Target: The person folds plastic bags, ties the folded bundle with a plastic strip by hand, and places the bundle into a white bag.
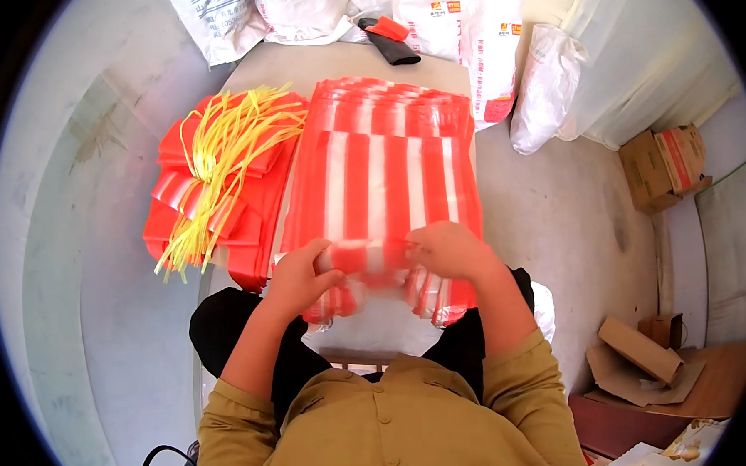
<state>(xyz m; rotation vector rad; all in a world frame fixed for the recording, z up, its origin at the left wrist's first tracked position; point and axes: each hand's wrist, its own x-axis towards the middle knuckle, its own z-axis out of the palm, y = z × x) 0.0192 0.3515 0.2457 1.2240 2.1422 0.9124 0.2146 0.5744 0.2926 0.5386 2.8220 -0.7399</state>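
A stack of red and white striped plastic bags (391,174) lies in front of me, its near end hanging over the table edge toward my lap. My left hand (302,276) grips the left side of a folded striped strip (364,256) at the near end of the stack. On the strip's right side, my right hand (443,249) has its fingers closed on it. To the left, a bundle of yellow ties (212,169) rests on folded red bags (259,209). The strip's middle is slightly blurred.
White printed sacks (492,57) stand along the table's far side, near a black and red item (392,42). Another white sack (547,88) is at the right. Cardboard boxes (664,166) sit by the right wall, with flattened cardboard (641,363) lower right.
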